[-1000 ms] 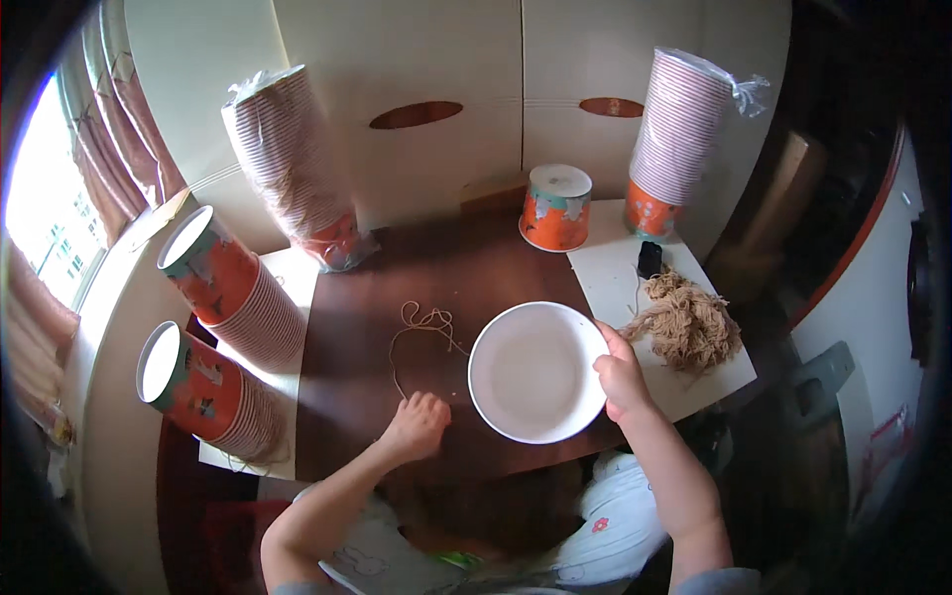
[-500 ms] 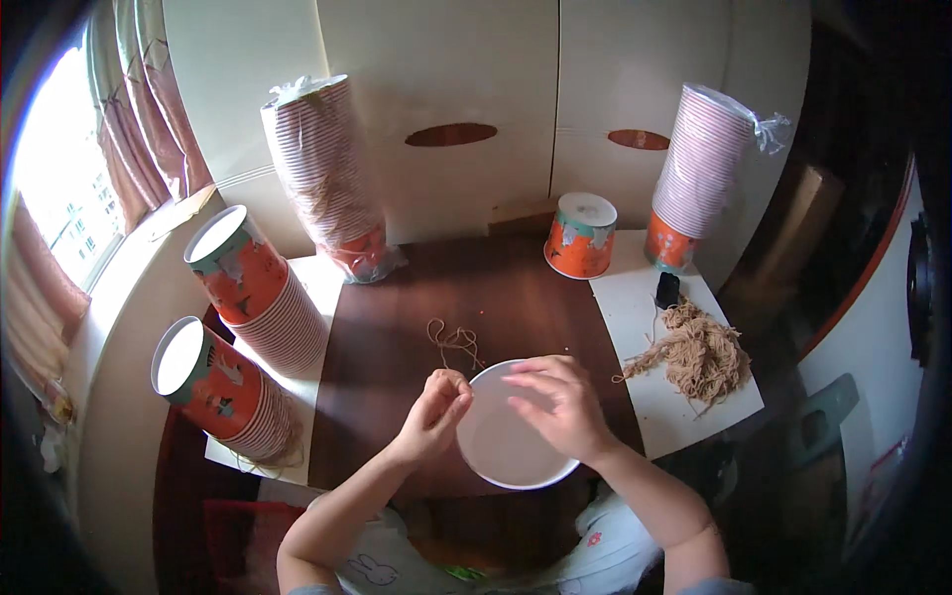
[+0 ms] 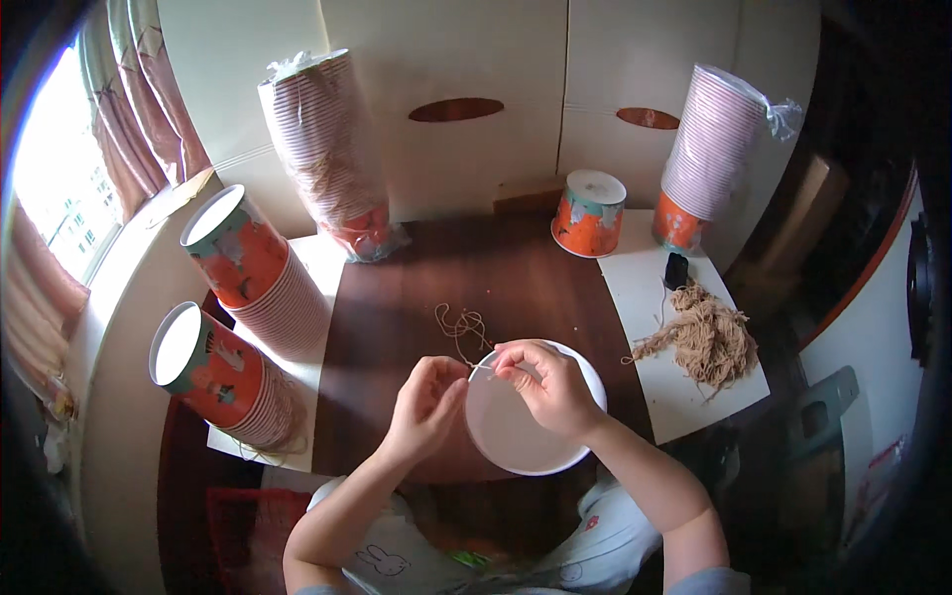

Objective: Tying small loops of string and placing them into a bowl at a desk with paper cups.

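Note:
A paper bucket [image 3: 526, 441] stands in front of me on the brown table, its white inside facing up. At its left edge my left hand [image 3: 428, 402] is closed, fingertips pinched on a thin string [image 3: 461, 325]. Over the bucket's far rim, my right hand [image 3: 550, 387] is closed too, thumb and fingers pinching the string. A short pale length of string spans the gap between both hands. The rest lies in loose loops on the table beyond them. My fingers partly hide the rim and the string's ends.
Two leaning stacks of orange-and-green buckets [image 3: 238, 268] stand at left. Bagged bucket stacks rise at the back left [image 3: 317, 139] and back right [image 3: 714, 139], near a single upturned bucket [image 3: 590, 218]. A tangled brown string pile [image 3: 714, 342] and a black object [image 3: 676, 271] lie on a white board.
My right hand has moved left, from spread fingers over the bucket to a pinch on the string beside my left hand. The view has shifted slightly.

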### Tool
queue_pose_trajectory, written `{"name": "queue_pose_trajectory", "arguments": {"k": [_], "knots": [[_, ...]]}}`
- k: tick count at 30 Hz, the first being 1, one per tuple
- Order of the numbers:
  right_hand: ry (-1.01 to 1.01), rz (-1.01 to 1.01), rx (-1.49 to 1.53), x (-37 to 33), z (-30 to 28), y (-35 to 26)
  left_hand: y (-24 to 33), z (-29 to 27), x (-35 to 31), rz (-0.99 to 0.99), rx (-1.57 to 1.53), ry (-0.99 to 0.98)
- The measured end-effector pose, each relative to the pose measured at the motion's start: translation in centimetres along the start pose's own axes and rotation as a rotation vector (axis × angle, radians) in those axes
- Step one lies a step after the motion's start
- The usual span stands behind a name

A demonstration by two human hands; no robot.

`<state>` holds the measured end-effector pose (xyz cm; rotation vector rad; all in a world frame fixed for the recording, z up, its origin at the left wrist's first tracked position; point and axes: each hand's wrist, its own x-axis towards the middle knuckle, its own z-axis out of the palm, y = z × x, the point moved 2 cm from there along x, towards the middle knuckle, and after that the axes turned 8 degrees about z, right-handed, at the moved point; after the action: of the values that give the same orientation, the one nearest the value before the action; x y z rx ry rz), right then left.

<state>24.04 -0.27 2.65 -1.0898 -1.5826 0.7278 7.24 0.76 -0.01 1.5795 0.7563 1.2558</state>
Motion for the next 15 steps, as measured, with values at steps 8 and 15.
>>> {"name": "queue_pose_trajectory", "arguments": {"k": [8,15], "knots": [[-0.135,-0.183,-0.297,-1.7,0.0,-0.7,1.1,0.6,-2.0,-0.522,-0.453,-0.200],[-0.159,-0.282,-0.299,-2.1,0.2,-1.5,0.8,1.0,-2.6,-0.583,-0.556,-0.146]]}}
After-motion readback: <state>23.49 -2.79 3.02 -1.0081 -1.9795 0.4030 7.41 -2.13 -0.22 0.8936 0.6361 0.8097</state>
